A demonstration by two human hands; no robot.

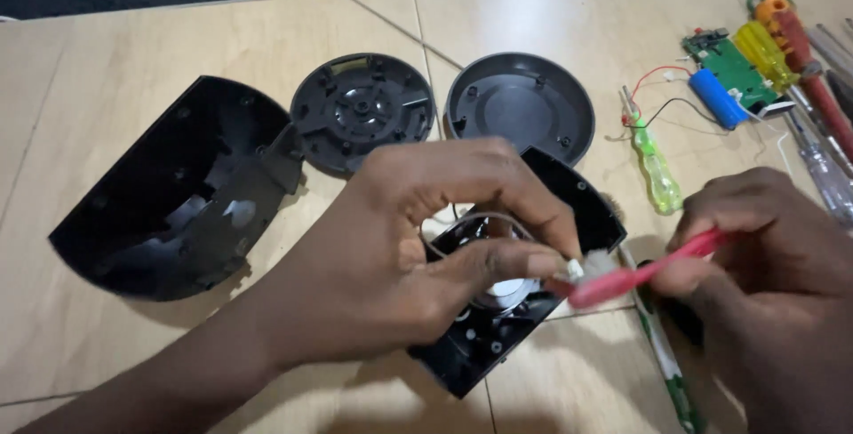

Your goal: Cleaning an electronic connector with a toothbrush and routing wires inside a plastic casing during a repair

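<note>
1. Where the left hand (418,247) is curled over the black housing half (569,212), little open room is left beside it: the right hand (764,247) is close on its thumb side and the table's near edge is cut off below both wrists.
2. Beyond the left knuckles, bare wooden table (133,52) is seen around two round black covers (362,112) (520,107), which lie just beside each other.
3. On the far side of the left wrist, a larger curved black shell (169,190) is laid open side up, well apart from the fingers.
4. Past the right hand, a green-handled screwdriver (656,172), a green circuit board (733,68) with a blue cylindrical cell (718,98), and more screwdrivers (804,52) are crowded toward the table's edge.
5. Much of the housing half's inside is hidden under the left palm; only a thin wire loop and a pale round part are made out.
6. A small white connector (575,268) is pinched between the left thumb and forefinger, the other fingers being arched over the housing.
7. A red toothbrush (649,270) is gripped by the closed right fingers, with its bristles brought against the connector.
8. A green and white object under the right hand is partly covered and cannot be identified.
</note>
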